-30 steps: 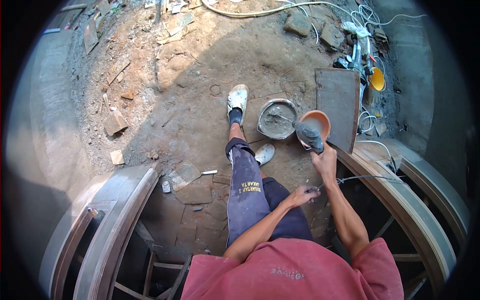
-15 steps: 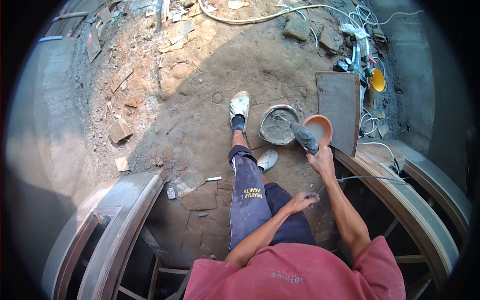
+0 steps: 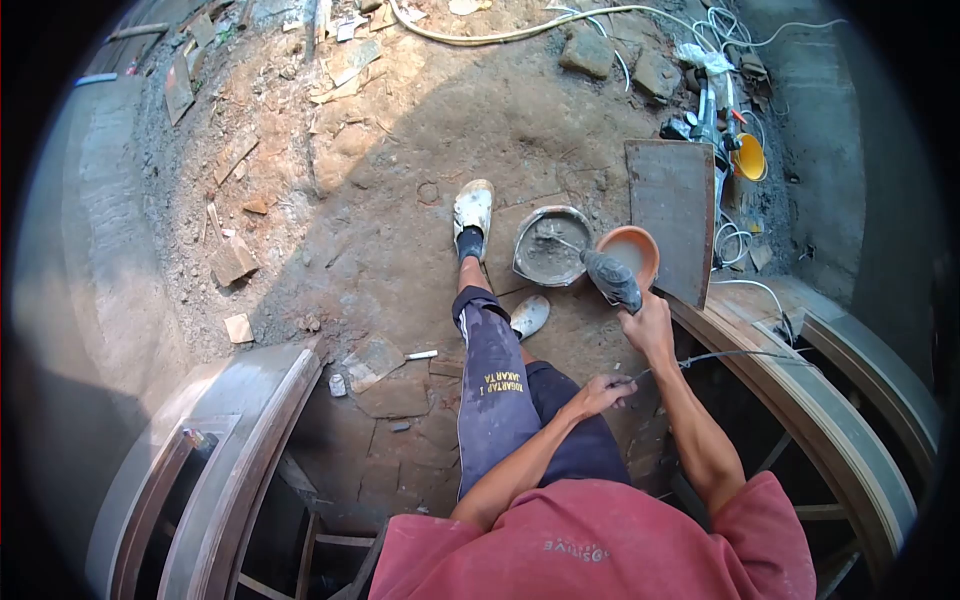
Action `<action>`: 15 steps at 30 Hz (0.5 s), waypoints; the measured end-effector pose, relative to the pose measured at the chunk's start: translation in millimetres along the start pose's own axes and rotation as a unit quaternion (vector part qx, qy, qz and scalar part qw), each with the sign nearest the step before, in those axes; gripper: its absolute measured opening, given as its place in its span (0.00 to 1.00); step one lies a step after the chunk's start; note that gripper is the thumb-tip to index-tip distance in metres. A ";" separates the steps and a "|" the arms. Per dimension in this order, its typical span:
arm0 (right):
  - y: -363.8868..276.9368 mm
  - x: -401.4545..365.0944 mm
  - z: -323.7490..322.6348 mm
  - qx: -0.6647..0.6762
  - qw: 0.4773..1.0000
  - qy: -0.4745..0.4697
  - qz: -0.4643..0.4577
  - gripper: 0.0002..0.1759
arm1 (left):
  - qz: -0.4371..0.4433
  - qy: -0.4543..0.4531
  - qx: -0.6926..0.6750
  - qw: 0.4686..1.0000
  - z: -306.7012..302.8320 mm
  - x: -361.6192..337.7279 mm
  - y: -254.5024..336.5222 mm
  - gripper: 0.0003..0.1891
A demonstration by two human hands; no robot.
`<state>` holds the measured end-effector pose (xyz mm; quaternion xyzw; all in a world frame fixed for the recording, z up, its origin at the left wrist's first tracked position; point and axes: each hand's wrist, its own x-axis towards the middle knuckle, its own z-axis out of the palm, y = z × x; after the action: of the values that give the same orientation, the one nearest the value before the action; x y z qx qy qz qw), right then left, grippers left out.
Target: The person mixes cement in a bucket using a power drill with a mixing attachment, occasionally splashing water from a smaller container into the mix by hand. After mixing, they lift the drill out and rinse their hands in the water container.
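Observation:
My right hand (image 3: 648, 325) is closed round the handle of a dusty grey power drill (image 3: 612, 279). The drill points forward and left, its shaft reaching into a bucket of wet grey mortar (image 3: 552, 262). Beside that bucket, partly behind the drill, is an orange bucket (image 3: 645, 262) with cloudy liquid. A thin dark cable (image 3: 715, 355) runs across my right forearm to the curled fingers of my left hand (image 3: 602, 395), which is closed on it in front of my thigh. The drill end of the cable is hidden.
A grey board (image 3: 672, 220) leans right of the buckets. Wooden frames (image 3: 790, 400) flank me on the right, with another frame (image 3: 245, 430) on the left. Stones (image 3: 587, 52), a pale hose (image 3: 480, 40), white cables and a yellow container (image 3: 750, 157) lie farther out.
The mixing end of the drill has shifted slightly left within the mortar. My left hand has risen a little, and the view has moved slightly.

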<state>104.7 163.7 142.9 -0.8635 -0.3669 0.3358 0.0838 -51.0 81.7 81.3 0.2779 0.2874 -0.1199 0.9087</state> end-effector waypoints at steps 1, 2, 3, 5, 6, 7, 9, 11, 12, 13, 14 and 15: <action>-3.3 -10.1 -5.1 0.024 1.000 0.009 0.002 0.16 | -0.005 0.000 -0.006 1.000 4.4 -2.5 -6.2 0.26; -5.4 -6.5 -7.3 0.049 0.998 0.026 -0.002 0.15 | -0.003 0.004 -0.032 0.999 3.7 2.2 -7.1 0.26; -2.8 5.6 3.5 0.049 0.998 0.026 -0.005 0.15 | -0.002 0.011 -0.057 0.998 2.8 6.1 -7.0 0.25; 12.7 29.9 44.5 -0.034 0.999 0.032 -0.003 0.15 | -0.007 0.021 -0.068 0.997 4.7 8.5 -6.0 0.26; 10.7 36.6 47.8 -0.040 0.999 0.030 0.008 0.14 | -0.009 0.011 -0.048 0.999 6.9 10.3 -6.4 0.25; 10.2 33.0 46.5 -0.035 0.999 0.032 0.010 0.14 | -0.012 0.002 -0.022 1.000 2.9 8.3 -6.2 0.23; 6.7 23.5 24.8 0.018 0.999 0.017 0.031 0.14 | -0.011 0.004 -0.020 1.000 4.7 5.6 -6.2 0.23; -1.1 16.2 11.7 0.022 0.999 0.010 0.036 0.14 | -0.009 0.002 -0.007 1.000 -2.2 5.9 -1.3 0.24; -4.8 12.8 11.7 0.012 1.000 0.019 0.020 0.14 | 0.000 0.013 -0.041 0.999 -0.8 2.4 -1.9 0.23; -7.1 11.8 12.2 0.003 1.000 0.028 0.004 0.15 | 0.008 0.025 -0.074 0.997 -0.7 0.9 -3.0 0.23; 16.9 29.1 41.2 -0.029 0.999 0.012 0.011 0.17 | 0.009 0.025 -0.071 0.997 -3.5 4.6 -1.6 0.23; 26.4 34.1 49.2 -0.029 0.999 0.013 0.015 0.17 | 0.001 0.015 -0.040 0.999 -2.9 10.1 -5.1 0.22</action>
<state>105.6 163.3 77.5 -0.8751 -0.3626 0.3151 0.0584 -46.1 78.6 71.2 0.2438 0.3050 -0.1035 0.9148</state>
